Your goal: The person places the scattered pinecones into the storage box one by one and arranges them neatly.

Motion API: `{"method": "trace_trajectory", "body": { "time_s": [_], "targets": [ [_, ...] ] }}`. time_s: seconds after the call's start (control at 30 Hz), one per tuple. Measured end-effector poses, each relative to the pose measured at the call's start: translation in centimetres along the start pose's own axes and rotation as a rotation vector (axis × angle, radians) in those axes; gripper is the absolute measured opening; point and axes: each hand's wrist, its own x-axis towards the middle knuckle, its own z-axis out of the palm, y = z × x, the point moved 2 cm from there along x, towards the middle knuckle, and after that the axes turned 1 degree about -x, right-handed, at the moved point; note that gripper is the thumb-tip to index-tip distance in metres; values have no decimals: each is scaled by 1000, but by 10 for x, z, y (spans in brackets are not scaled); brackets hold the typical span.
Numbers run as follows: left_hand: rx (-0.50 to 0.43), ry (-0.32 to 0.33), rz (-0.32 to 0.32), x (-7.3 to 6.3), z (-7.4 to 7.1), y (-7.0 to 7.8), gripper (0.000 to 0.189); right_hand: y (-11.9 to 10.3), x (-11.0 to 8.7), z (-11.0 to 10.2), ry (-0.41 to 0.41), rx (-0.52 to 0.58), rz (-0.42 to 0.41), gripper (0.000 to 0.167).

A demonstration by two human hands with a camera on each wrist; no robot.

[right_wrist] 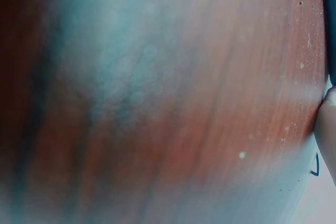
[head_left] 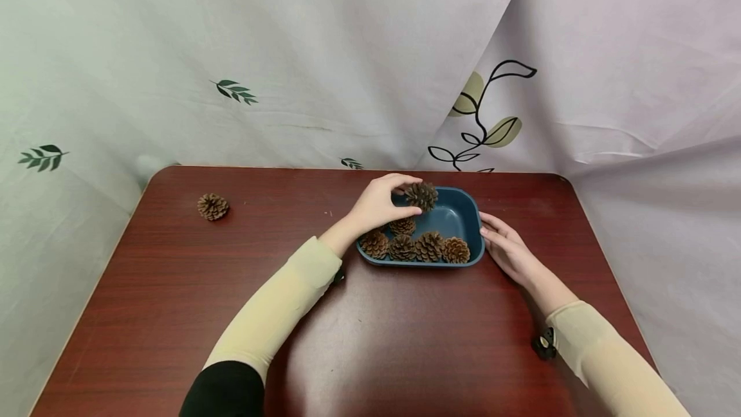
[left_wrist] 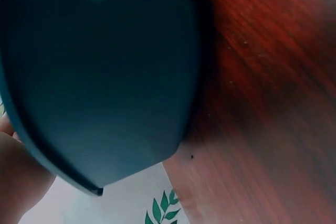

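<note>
In the head view, my left hand (head_left: 379, 203) pinches a brown pinecone (head_left: 422, 196) between thumb and fingers over the left part of a blue plastic bin (head_left: 476, 211). Several more pinecones (head_left: 429, 247) lie in the bin, most of them in a row along its near wall, with another just behind the row. My right hand (head_left: 507, 247) touches the bin's right end with its fingers extended. The left wrist view is mostly filled by the bin's outer wall (left_wrist: 105, 77). At the right edge of the right wrist view, a fingertip (right_wrist: 327, 124) shows beside the bin.
A single pinecone (head_left: 212, 207) lies at the far left of the reddish-brown wooden table (head_left: 405, 340). A pale curtain (head_left: 289, 50) with leaf prints hangs right behind the table's far edge.
</note>
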Motion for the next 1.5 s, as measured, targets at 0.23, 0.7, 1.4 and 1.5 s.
{"method": "trace_trajectory", "body": {
  "time_s": [0.23,0.7,1.4,1.5],
  "targets": [
    [68,-89,7,9,8,2,59,1,1,0,-1,-1,-5,37],
    [316,-272,31,20,20,6,61,1,1,-1,11,2,3,37],
    [447,-383,93,23,39,-2,58,0,1,1,2,9,-19,38],
    [442,-388,91,23,40,-2,58,0,1,2,-1,9,-23,38]
  ]
}}
